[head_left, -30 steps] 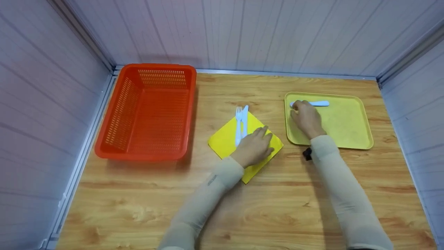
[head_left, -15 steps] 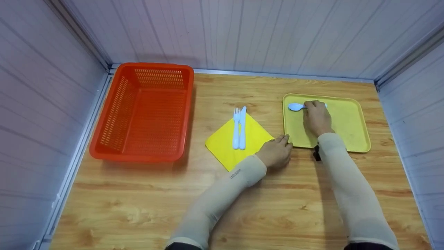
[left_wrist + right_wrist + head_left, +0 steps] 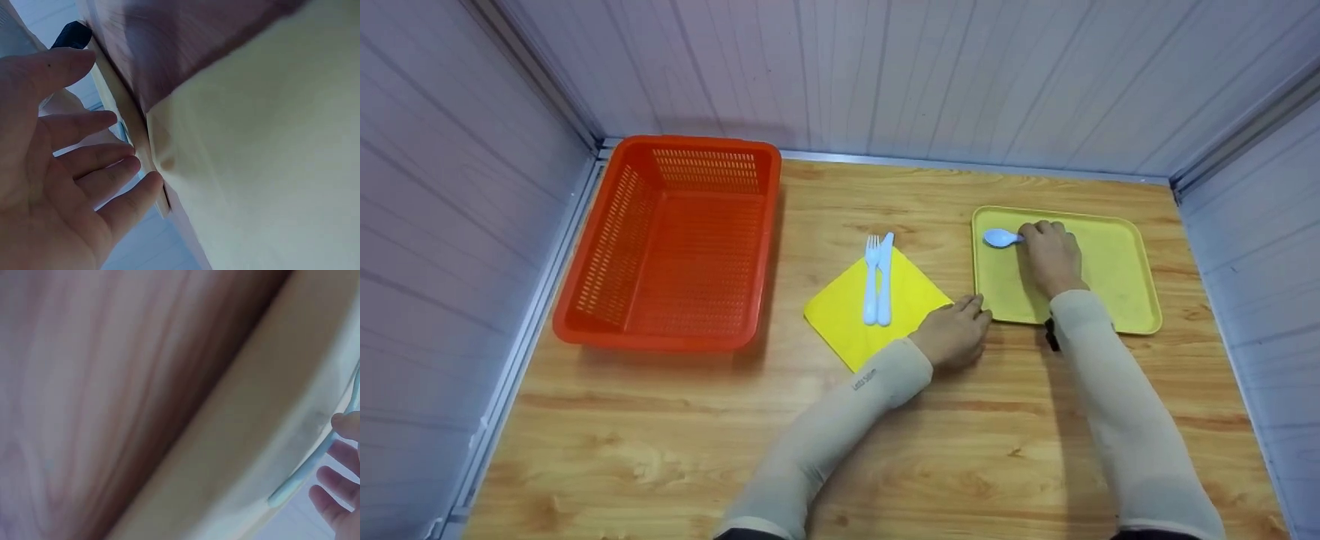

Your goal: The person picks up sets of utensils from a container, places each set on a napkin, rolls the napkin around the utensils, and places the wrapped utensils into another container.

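Observation:
On the yellow tray [image 3: 1110, 300] lies a light-blue spoon [image 3: 1000, 238], bowl to the left. My right hand [image 3: 1051, 256] pinches its handle between thumb and fingers, hiding most of it in the head view; the right wrist view shows the handle [image 3: 301, 473] running past the fingertips. My left hand [image 3: 952, 331] has its fingers extended at the tray's near left corner, over the right corner of a yellow napkin [image 3: 840, 315]. A light-blue fork [image 3: 871, 281] and knife [image 3: 885, 281] lie side by side on that napkin.
An orange-red plastic basket [image 3: 769, 247] with slotted walls stands at the left of the wooden table [image 3: 660, 442]. Pale panel walls [image 3: 840, 75] enclose the table at the back and on both sides.
My left hand has moved right from the napkin to the tray corner, uncovering the cutlery handles. My right hand has slid right along the spoon, baring its bowl. The last half second is nearly still.

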{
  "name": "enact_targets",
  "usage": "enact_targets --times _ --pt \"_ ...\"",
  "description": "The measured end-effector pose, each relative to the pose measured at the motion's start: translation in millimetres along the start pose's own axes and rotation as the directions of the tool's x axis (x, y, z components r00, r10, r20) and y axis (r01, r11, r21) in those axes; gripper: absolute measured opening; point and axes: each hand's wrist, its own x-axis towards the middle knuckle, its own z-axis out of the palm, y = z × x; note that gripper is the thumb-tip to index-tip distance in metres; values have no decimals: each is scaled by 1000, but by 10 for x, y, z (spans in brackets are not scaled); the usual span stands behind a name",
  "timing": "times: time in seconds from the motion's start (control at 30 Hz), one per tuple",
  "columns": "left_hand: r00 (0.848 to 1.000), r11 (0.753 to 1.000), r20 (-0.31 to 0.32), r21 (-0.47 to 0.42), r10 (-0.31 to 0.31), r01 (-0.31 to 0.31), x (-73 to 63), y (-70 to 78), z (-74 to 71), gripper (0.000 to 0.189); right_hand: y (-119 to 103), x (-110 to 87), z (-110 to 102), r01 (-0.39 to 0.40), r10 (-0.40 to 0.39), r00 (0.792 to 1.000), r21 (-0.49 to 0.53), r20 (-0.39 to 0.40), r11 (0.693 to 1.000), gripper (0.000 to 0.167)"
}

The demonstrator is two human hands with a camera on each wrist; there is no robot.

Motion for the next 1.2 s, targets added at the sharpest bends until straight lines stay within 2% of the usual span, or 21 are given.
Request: enact_targets --times 0.17,0.27,0.43,0.6,0.8,1.0,1.2 --pt "995 999 -94 -28 -18 15 -203 -119 -30 53 -110 -34 -44 54 -55 991 -16 -123 998 15" --pt "991 997 -122 -53 -58 52 -369 -222 -66 52 -271 -73 -122 76 -74 985 6 -153 997 16" --pt "979 991 -156 -38 -134 129 -640 -432 -97 51 -651 -136 -269 64 -50 990 104 -129 993 20" --pt "956 968 -169 -117 -238 221 -888 -620 -51 50 -1052 -186 -319 12 -2 999 271 -37 962 22" --pt "929 924 -150 -240 -337 296 -1156 -790 83 47 -1444 -212 -208 -86 70 996 419 53 904 19" --pt "907 886 -112 -290 -407 362 -1329 -904 194 45 -1748 -205 -39 -97 84 995 435 50 895 19" --pt "889 845 -48 -338 -455 415 -1376 -944 223 47 -1942 -157 108 -127 97 991 453 89 883 20"
